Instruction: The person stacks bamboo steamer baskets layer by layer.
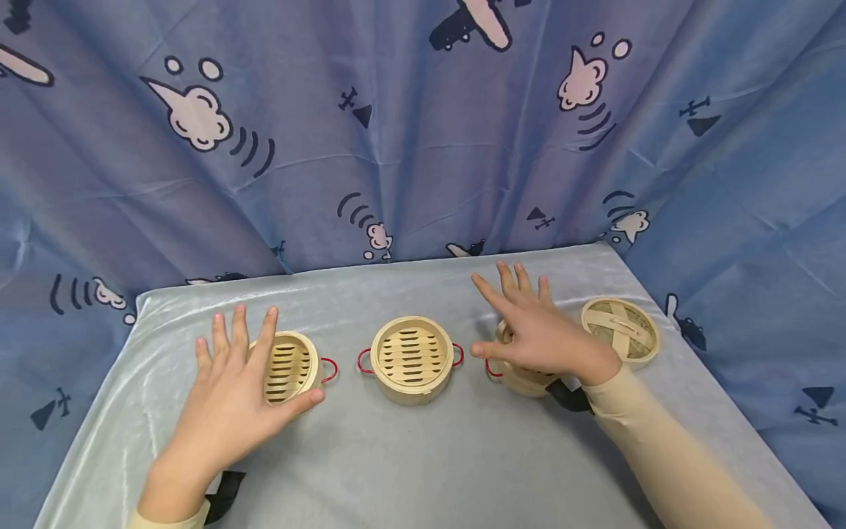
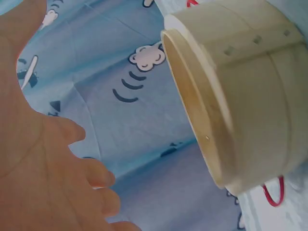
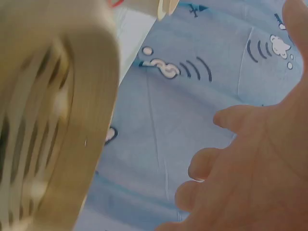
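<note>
Over the leftmost bamboo steamer basket point(image 1: 291, 365) on the pale cloth point(image 1: 410, 463), hovering with the left hand point(image 1: 228, 400) spread wide, and over the rightmost basket point(image 1: 520, 381), hovering with the right hand point(image 1: 540, 332) fanned out too, with the middle basket point(image 1: 411, 358) between both and a strap-handled bamboo lid point(image 1: 621, 332) at far right.
</note>
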Demonstrator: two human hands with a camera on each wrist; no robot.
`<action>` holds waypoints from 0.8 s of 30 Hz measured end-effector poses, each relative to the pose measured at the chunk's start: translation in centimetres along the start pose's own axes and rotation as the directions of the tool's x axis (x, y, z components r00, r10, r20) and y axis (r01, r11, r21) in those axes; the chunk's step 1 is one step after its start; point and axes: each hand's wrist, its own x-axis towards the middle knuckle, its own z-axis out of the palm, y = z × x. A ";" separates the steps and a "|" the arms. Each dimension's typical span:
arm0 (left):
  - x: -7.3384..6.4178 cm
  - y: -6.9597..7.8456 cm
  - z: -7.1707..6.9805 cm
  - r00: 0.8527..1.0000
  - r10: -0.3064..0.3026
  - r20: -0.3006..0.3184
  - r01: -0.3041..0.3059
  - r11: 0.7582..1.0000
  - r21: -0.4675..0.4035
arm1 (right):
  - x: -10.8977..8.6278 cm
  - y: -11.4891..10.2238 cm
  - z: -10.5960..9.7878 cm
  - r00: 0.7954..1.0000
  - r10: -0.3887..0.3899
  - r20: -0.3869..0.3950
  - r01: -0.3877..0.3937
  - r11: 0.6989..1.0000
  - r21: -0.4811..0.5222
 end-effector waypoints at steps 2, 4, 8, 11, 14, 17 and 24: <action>-0.3 -0.4 0.1 1.000 0.002 -0.003 -0.002 1.000 -0.006 | 0.1 -0.6 0.3 1.000 -0.013 -0.003 0.013 1.000 0.002; -0.6 -0.9 0.2 1.000 0.004 -0.003 -0.004 1.000 -0.024 | 0.2 -1.3 0.6 1.000 -0.028 -0.004 0.028 1.000 -0.007; -1.2 -1.8 0.4 1.000 -0.005 0.010 0.006 0.996 -0.087 | 0.4 -2.7 1.6 0.999 -0.053 0.008 0.053 0.999 0.013; -1.5 -2.4 0.5 0.999 -0.020 0.026 0.023 0.992 -0.126 | 0.8 -3.5 2.6 0.997 -0.070 0.019 0.069 0.997 0.027; -1.8 -3.0 0.6 0.999 -0.031 0.040 0.036 0.990 -0.136 | 1.1 -4.2 3.3 0.995 -0.098 0.020 0.097 0.995 0.026; -2.1 -3.7 0.6 0.998 -0.044 0.045 0.049 0.991 -0.121 | 1.4 -4.6 3.8 0.992 -0.125 0.014 0.124 0.991 0.041; -2.8 -4.9 0.7 0.995 -0.082 0.050 0.086 0.992 -0.088 | 1.7 -4.9 4.8 0.989 -0.137 0.048 0.131 0.984 0.117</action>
